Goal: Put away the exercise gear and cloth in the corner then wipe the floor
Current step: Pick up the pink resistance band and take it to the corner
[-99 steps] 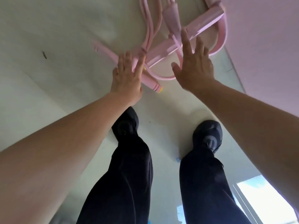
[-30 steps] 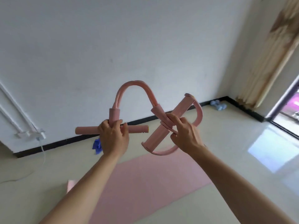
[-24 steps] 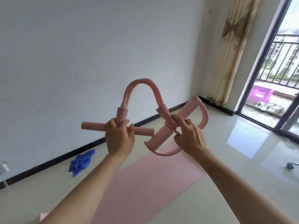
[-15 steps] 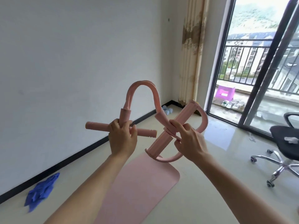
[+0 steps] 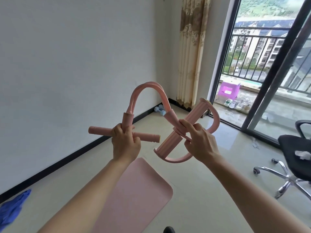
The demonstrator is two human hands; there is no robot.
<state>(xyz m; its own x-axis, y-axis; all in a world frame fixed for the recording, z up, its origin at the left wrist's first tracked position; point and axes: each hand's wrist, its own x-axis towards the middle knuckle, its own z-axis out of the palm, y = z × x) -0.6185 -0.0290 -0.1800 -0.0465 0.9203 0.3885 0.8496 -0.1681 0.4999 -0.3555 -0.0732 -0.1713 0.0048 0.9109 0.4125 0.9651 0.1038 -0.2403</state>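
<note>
I hold a pink pedal resistance band (image 5: 148, 96) up at chest height. My left hand (image 5: 125, 142) grips its straight foam handle bar at the middle. My right hand (image 5: 198, 142) grips the ribbed pedal bar where the tubes join it, with the foot loops curving around it. The tubes arch up between the two hands. A pink exercise mat (image 5: 134, 195) lies on the floor below. A blue cloth (image 5: 11, 209) is crumpled by the wall at the far left. Light blue dumbbells (image 5: 159, 109) sit in the corner.
A beige curtain (image 5: 191, 52) hangs in the corner beside a glass sliding door (image 5: 272, 68). A black office chair (image 5: 296, 158) on wheels stands at the right, with a white crumpled thing on its seat. A purple stool (image 5: 229, 90) and shoes are on the balcony.
I picked the pink band up off the floor and raised it. My view has swung right from the bare wall toward the corner, the curtain and the balcony door.
</note>
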